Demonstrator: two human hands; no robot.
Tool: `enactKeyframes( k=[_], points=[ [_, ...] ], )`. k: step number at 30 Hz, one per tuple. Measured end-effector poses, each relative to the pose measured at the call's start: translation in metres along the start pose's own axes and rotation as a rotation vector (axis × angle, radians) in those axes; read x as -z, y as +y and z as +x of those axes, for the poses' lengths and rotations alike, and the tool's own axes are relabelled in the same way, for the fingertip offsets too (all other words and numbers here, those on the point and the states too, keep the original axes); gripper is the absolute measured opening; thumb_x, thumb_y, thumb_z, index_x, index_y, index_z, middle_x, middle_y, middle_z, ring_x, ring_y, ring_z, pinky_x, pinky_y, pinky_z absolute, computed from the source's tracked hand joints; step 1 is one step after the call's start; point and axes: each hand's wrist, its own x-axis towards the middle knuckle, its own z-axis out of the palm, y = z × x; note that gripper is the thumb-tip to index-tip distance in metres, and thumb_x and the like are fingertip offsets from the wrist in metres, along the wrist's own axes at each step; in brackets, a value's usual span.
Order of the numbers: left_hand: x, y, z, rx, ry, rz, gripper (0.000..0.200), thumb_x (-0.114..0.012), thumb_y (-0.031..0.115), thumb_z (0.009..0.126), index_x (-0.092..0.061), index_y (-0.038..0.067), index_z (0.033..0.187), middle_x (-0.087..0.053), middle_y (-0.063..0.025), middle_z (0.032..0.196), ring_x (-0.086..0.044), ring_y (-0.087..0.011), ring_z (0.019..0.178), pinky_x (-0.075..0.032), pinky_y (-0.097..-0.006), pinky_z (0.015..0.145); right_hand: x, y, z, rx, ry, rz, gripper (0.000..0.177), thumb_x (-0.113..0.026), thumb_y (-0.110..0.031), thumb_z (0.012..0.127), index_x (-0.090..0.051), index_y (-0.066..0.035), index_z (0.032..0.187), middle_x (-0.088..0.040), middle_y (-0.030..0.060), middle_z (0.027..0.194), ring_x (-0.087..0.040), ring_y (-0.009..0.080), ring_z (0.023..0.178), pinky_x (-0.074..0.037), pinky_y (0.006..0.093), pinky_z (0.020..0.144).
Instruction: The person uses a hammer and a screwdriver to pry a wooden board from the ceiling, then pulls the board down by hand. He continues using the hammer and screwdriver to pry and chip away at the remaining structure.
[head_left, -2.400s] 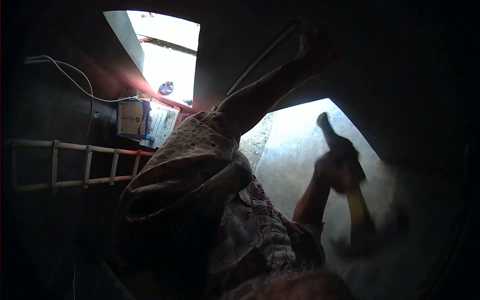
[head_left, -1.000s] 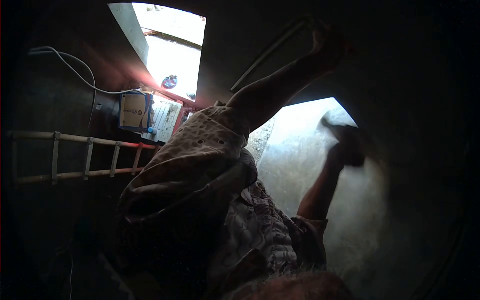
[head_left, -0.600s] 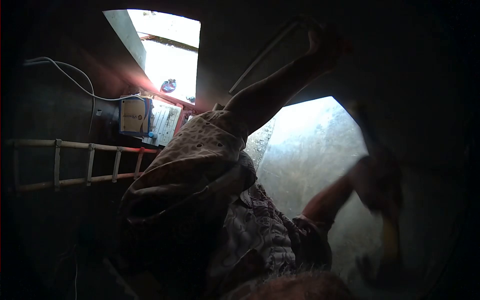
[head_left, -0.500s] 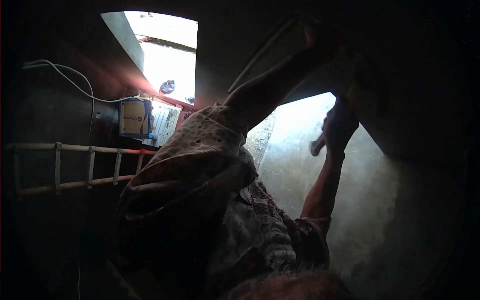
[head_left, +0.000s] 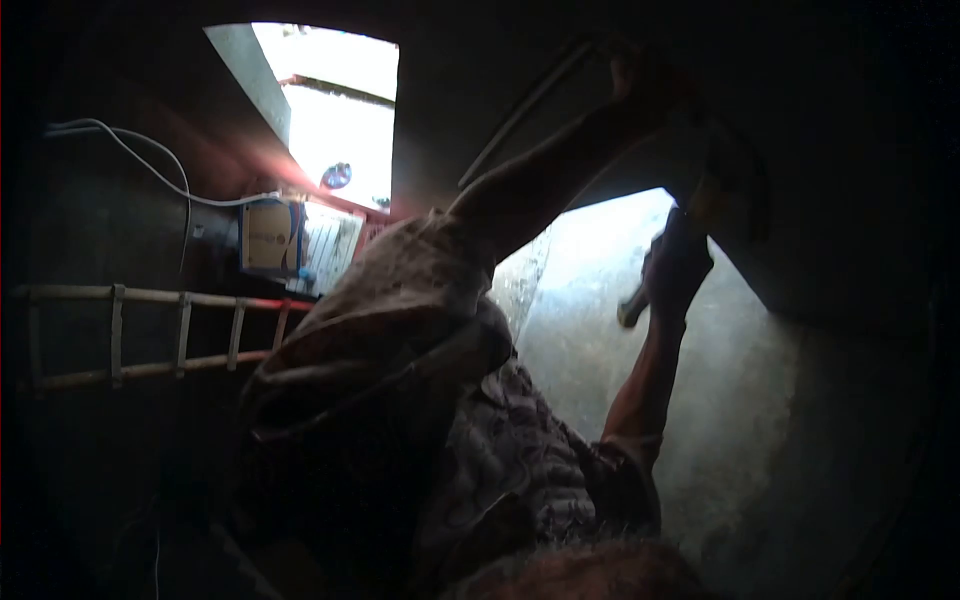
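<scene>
Right hand (head_left: 678, 262): gripping hammer (head_left: 632, 308) | left hand (head_left: 650, 85): near rod (head_left: 527, 107) | box (head_left: 270, 236): lettering blurred

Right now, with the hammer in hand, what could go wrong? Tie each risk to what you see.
The hammer, gripped in the right hand, looks close to the left hand, so a stray blow might catch its fingers. Deep shadow around the left hand could spoil the aim.

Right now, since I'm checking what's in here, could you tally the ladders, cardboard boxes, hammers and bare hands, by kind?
Pale wooden ladder with pole rails: 1
Brown-and-blue cardboard box: 1
Hammer with a yellow-marked handle, dim: 1
Bare hands, left hand and right hand: 2
Total: 5
</scene>
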Motion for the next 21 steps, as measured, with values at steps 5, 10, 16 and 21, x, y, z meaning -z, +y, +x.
enactKeyframes(
  k=[5,10,16,21],
  points=[
    [0.02,0.036,-0.006,0.505,0.073,-0.837,0.022,-0.04,0.024,0.086,-0.045,0.014,0.067,-0.045,-0.0054,0.056,-0.047,-0.0176,0.052,-0.037,-0.0311,0.044,0.008,0.086,-0.056,-0.318,0.171,0.674,0.03,-0.046,-0.028,0.088,-0.047,-0.004,0.071,-0.04,0.0023,0.05,-0.038,0.0134,0.035,-0.037,0.0271,0.036],
    [-0.012,0.071,0.007,0.509,0.406,-1.053,0.017,-0.044,0.03,0.085,-0.046,0.015,0.077,-0.044,-0.004,0.061,-0.046,-0.0178,0.054,-0.039,-0.0297,0.044,0.028,0.019,-0.078,-0.507,0.249,0.884,0.037,-0.042,-0.041,0.088,-0.042,-0.007,0.075,-0.035,0.0024,0.049,-0.029,0.0103,0.033,-0.03,0.0252,0.032],
    [0.001,0.057,-0.02,0.436,0.235,-1.044,0.024,-0.036,0.035,0.088,-0.047,0.017,0.076,-0.04,-0.0016,0.057,-0.042,-0.0153,0.046,-0.036,-0.0273,0.039,0.045,0.0,-0.074,-0.357,0.181,1.137,0.048,-0.032,-0.056,0.086,-0.043,-0.009,0.079,-0.031,0.0006,0.047,-0.026,0.0092,0.032,-0.027,0.0251,0.032],
    [0.094,-0.002,-0.04,0.027,-0.3,-0.524,0.018,-0.04,0.023,0.087,-0.053,0.012,0.08,-0.052,-0.0038,0.07,-0.047,-0.0143,0.045,-0.041,-0.027,0.037,0.026,0.016,-0.104,-0.411,0.155,1.116,0.045,-0.038,-0.051,0.087,-0.042,-0.007,0.081,-0.036,0.0028,0.05,-0.03,0.0096,0.035,-0.029,0.0249,0.034]
  ],
)
